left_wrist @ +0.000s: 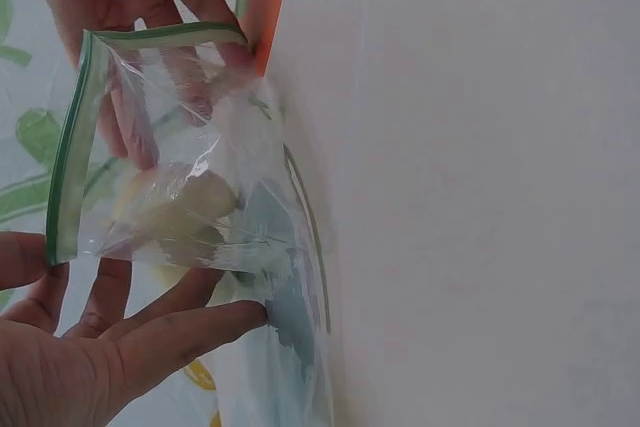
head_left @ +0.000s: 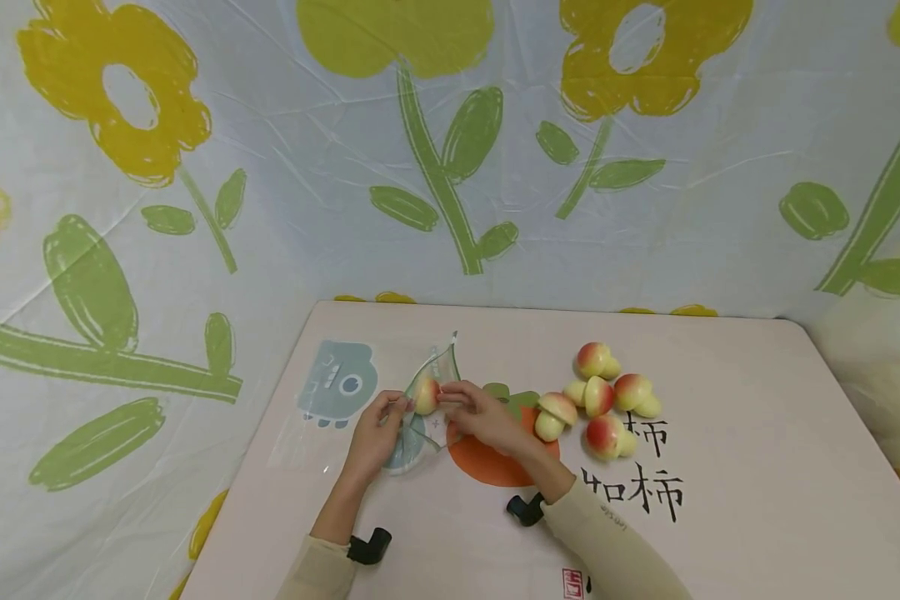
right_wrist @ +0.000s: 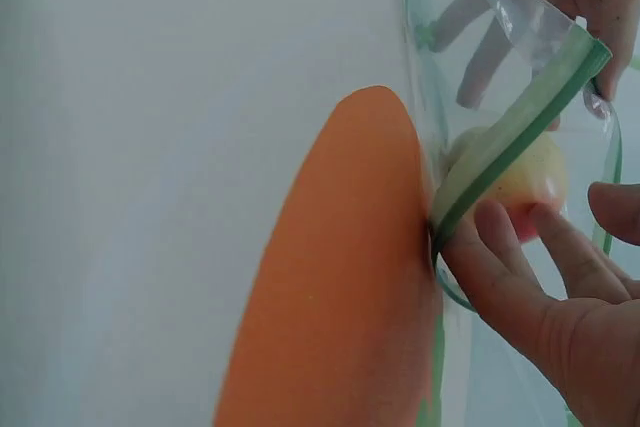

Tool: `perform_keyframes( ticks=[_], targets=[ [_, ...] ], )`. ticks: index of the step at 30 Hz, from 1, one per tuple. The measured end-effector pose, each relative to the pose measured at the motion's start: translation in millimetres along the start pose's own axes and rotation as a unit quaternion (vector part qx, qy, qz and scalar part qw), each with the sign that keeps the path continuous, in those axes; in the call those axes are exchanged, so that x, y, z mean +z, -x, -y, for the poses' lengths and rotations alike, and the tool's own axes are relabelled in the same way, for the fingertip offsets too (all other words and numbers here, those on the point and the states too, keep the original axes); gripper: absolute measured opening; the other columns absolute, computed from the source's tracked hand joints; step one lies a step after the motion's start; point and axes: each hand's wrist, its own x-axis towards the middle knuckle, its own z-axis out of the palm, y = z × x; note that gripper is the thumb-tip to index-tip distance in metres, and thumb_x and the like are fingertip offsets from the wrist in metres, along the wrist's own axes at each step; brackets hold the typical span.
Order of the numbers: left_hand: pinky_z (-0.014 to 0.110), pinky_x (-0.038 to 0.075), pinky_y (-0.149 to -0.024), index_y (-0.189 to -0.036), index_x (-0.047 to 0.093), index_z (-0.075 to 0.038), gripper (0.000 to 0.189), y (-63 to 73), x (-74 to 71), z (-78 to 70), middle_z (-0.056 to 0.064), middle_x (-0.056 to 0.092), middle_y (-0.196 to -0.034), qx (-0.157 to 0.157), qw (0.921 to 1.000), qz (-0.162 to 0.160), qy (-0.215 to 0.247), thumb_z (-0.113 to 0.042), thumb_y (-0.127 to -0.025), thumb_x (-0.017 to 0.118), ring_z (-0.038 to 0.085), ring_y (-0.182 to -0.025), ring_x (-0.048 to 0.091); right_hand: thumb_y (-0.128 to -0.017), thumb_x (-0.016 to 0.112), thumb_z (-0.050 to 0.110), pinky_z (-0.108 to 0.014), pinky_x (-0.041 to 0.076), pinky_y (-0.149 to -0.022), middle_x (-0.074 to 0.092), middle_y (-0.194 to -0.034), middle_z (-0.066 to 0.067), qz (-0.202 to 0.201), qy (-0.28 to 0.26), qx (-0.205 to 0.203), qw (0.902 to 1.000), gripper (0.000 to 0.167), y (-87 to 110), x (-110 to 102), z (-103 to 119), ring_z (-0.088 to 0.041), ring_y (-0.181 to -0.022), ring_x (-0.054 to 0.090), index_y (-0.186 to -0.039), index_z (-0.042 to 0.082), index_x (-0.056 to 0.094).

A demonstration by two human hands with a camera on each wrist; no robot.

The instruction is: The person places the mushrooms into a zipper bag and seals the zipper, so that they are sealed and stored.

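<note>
Clear plastic mid-frame: limp-looking bag (head_left: 443, 367), best held by the rim (left_wrist: 66, 162) left fingers (left_wrist: 22, 259) pinch! Right fingers (right_wrist: 497, 269), spread, touch a light-looking mushroom (head_left: 425, 395).

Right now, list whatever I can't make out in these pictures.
- Right wrist view: part of the yellow-and-red mushroom-shaped piece, behind the green-edged plastic zip strip.
- Left wrist view: that piece's exact outline, blurred through the clear plastic bag.
- Head view: part of the printed orange persimmon, under the right hand.
- Head view: small dark sleeve lettering, too small to read.
</note>
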Motion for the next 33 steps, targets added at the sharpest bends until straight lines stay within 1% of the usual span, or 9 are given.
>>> perform_keyframes(
  ticks=[5,10,15,20,24,27,29,32,33],
  targets=[
    [0.048,0.044,-0.097,-0.111,0.066,-0.01,0.023,-0.2,0.8,2.0,0.005,0.071,-0.112,-0.002,1.0,0.001,-0.006,-0.028,-0.105,0.054,0.027,-0.121,0.058,-0.103,0.045,-0.002,-0.05,0.049,-0.09,0.044,-0.149,-0.025,0.014,0.027,0.004,0.9995,0.048,-0.4,1.8,-0.7,-0.049,-0.114,0.055,-0.149,-0.005,0.032],
    [0.05,0.043,-0.099,-0.113,0.064,-0.007,0.023,0.3,1.4,2.4,0.008,0.072,-0.113,-0.001,0.9999,0.003,-0.01,-0.025,-0.106,0.053,0.029,-0.121,0.058,-0.103,0.045,-0.005,-0.037,0.049,-0.074,0.046,-0.148,-0.022,0.012,0.049,0.009,0.9987,0.046,-3.9,5.4,0.8,-0.044,-0.087,0.058,-0.148,-0.004,0.036],
    [0.052,0.044,-0.098,-0.116,0.064,-0.005,0.023,0.7,1.4,2.6,0.011,0.071,-0.114,0.004,1.0,0.005,-0.005,-0.023,-0.106,0.053,0.031,-0.12,0.058,-0.102,0.045,-0.006,-0.034,0.044,-0.065,0.044,-0.151,-0.019,0.016,0.052,0.024,0.9982,0.049,-7.7,8.6,2.0,-0.033,-0.062,0.047,-0.149,-0.001,0.035],
    [0.048,0.046,-0.097,-0.112,0.065,-0.008,0.021,1.2,1.5,2.4,0.007,0.072,-0.111,0.012,0.9998,0.007,-0.015,-0.024,-0.106,0.054,0.027,-0.117,0.06,-0.1,0.042,-0.009,-0.029,0.037,-0.057,0.042,-0.152,-0.019,0.025,0.058,0.024,0.9977,0.052,-10.5,10.2,3.8,-0.027,-0.054,0.038,-0.151,0.001,0.034],
    [0.047,0.046,-0.096,-0.111,0.065,-0.01,0.021,1.8,1.4,2.7,0.004,0.073,-0.11,0.013,0.9998,0.007,-0.013,-0.027,-0.105,0.054,0.025,-0.115,0.061,-0.098,0.039,-0.012,-0.031,0.04,-0.061,0.042,-0.152,-0.02,0.027,0.051,0.025,0.998,0.055,-10.0,10.4,4.4,-0.04,-0.063,0.047,-0.152,0.0,0.032],
    [0.048,0.044,-0.096,-0.112,0.065,-0.011,0.021,1.8,1.3,2.2,0.003,0.073,-0.11,0.006,0.9999,0.009,-0.007,-0.028,-0.104,0.056,0.025,-0.115,0.061,-0.099,0.04,-0.011,-0.035,0.043,-0.065,0.04,-0.153,-0.022,0.023,0.044,0.024,0.9985,0.054,-8.8,9.5,3.7,-0.052,-0.086,0.053,-0.152,-0.001,0.03],
    [0.047,0.043,-0.094,-0.113,0.066,-0.012,0.021,1.6,1.3,1.7,0.002,0.074,-0.11,-0.001,0.9999,0.01,-0.001,-0.028,-0.104,0.056,0.025,-0.115,0.061,-0.1,0.041,-0.01,-0.035,0.044,-0.068,0.039,-0.152,-0.024,0.022,0.041,0.02,0.9987,0.054,-8.1,8.7,3.7,-0.054,-0.103,0.054,-0.152,-0.003,0.029],
    [0.043,0.042,-0.091,-0.114,0.065,-0.012,0.021,0.7,1.6,2.6,0.003,0.074,-0.11,-0.006,0.9999,0.01,0.001,-0.027,-0.105,0.055,0.024,-0.111,0.062,-0.101,0.043,-0.009,-0.032,0.045,-0.073,0.041,-0.149,-0.029,0.017,0.041,0.001,0.999,0.051,-6.0,7.3,4.7,-0.053,-0.118,0.051,-0.15,-0.006,0.029],
    [0.042,0.042,-0.089,-0.114,0.065,-0.012,0.021,0.5,1.8,2.9,0.003,0.073,-0.111,-0.008,0.9999,0.01,0.003,-0.027,-0.105,0.055,0.025,-0.108,0.061,-0.101,0.043,-0.009,-0.033,0.047,-0.077,0.042,-0.148,-0.03,0.014,0.044,-0.007,0.9989,0.051,-4.8,6.8,5.8,-0.054,-0.119,0.05,-0.149,-0.007,0.03]
  ],
)
